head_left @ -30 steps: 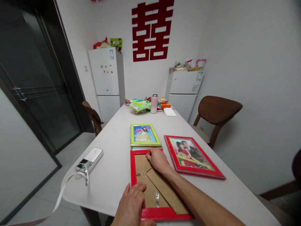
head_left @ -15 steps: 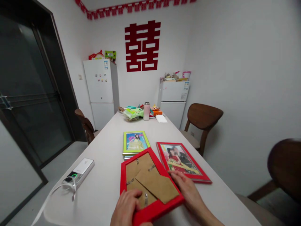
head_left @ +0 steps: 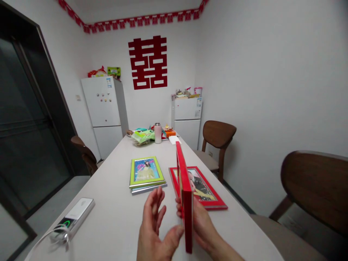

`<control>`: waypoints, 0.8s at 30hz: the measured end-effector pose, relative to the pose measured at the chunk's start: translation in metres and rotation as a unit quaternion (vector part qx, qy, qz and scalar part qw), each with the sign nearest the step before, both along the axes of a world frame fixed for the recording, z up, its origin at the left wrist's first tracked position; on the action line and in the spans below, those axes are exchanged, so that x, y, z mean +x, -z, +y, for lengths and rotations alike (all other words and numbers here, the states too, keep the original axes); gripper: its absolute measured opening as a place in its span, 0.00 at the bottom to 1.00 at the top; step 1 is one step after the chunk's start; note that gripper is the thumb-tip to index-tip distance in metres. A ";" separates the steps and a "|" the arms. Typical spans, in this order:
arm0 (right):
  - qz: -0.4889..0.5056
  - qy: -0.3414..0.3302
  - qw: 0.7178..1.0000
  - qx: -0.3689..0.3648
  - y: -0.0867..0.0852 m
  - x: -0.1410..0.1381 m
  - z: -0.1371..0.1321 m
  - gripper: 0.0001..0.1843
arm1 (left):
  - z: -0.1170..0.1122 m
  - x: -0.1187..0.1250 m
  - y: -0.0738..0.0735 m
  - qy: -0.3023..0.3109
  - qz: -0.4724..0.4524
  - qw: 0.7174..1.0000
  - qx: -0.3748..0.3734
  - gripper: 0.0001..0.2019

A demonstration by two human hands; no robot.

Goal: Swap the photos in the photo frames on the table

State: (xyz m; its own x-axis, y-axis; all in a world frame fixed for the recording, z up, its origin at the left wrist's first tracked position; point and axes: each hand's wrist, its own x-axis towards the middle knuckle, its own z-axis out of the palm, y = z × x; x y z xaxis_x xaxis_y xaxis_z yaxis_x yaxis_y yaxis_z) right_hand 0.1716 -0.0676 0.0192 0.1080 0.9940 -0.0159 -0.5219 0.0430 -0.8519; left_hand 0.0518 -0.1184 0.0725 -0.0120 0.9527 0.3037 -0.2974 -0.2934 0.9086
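A red picture frame (head_left: 186,188) stands edge-on in the air above the table, a sliver of its brown back showing on the left. My right hand (head_left: 202,224) grips it from the right side, fingertips curling round to the back. Beside it on the left, my left hand (head_left: 156,228) is open with fingers spread, its thumb tip at or very near the frame's lower edge. Behind the held frame, a second red picture frame (head_left: 214,206) lies face up with a photo of two people, partly covered. Left of that lies a lime-green picture frame (head_left: 132,174) on top of a silver-blue frame (head_left: 149,189).
On the white table (head_left: 108,217), a power bank (head_left: 78,208) with a white cable lies at the left. A pink bottle (head_left: 158,134) and a green package (head_left: 143,137) stand at the far end. Brown chairs (head_left: 219,134) line the right side.
The held frame has turned from back-side up to upright and edge-on. My left hand has let go and opened. The camera view has swung to the right.
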 end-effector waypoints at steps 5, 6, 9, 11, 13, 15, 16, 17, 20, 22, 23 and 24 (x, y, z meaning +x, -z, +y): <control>-0.234 0.126 0.964 -0.019 -0.009 0.093 0.045 0.33 | 0.030 0.028 0.000 0.146 -0.053 0.986 -0.062 0.33; -0.328 0.137 0.934 -0.036 -0.006 0.108 0.055 0.31 | 0.037 0.034 0.008 0.143 -0.052 0.986 -0.063 0.32; -0.578 0.164 0.796 -0.070 0.005 0.141 0.078 0.27 | 0.061 0.049 0.039 0.091 0.026 0.993 -0.067 0.25; -0.628 0.164 0.757 -0.081 0.011 0.150 0.087 0.25 | 0.075 0.055 0.059 0.059 0.094 0.991 -0.069 0.22; -0.647 0.160 0.741 -0.086 0.017 0.153 0.094 0.24 | 0.085 0.059 0.073 0.038 0.130 0.988 -0.077 0.22; -0.672 0.159 0.718 -0.089 0.021 0.153 0.099 0.23 | 0.091 0.060 0.080 0.027 0.150 0.984 -0.089 0.22; -0.683 0.159 0.707 -0.089 0.023 0.154 0.102 0.23 | 0.092 0.061 0.082 0.025 0.159 0.982 -0.095 0.22; -0.694 0.159 0.697 -0.090 0.025 0.155 0.104 0.22 | 0.093 0.061 0.083 0.025 0.165 0.981 -0.101 0.22; -0.722 0.151 0.670 -0.090 0.024 0.157 0.106 0.20 | 0.094 0.057 0.085 0.028 0.172 0.977 -0.120 0.21; -0.737 0.146 0.655 -0.077 0.019 0.153 0.105 0.19 | 0.095 0.049 0.086 0.021 0.170 0.976 -0.136 0.22; -0.744 0.146 0.649 -0.062 0.016 0.147 0.104 0.20 | 0.096 0.043 0.087 0.016 0.166 0.975 -0.145 0.22; -0.750 0.145 0.644 -0.040 0.012 0.138 0.103 0.20 | 0.098 0.037 0.088 0.008 0.160 0.975 -0.154 0.23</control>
State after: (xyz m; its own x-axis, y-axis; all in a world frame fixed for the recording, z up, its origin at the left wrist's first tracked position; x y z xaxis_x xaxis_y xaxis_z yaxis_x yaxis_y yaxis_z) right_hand 0.3093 0.0349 0.0071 0.2421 0.9310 0.2732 0.9109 -0.1212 -0.3944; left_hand 0.0885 -0.0208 -0.0152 0.0530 0.9985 -0.0108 0.0141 0.0100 0.9998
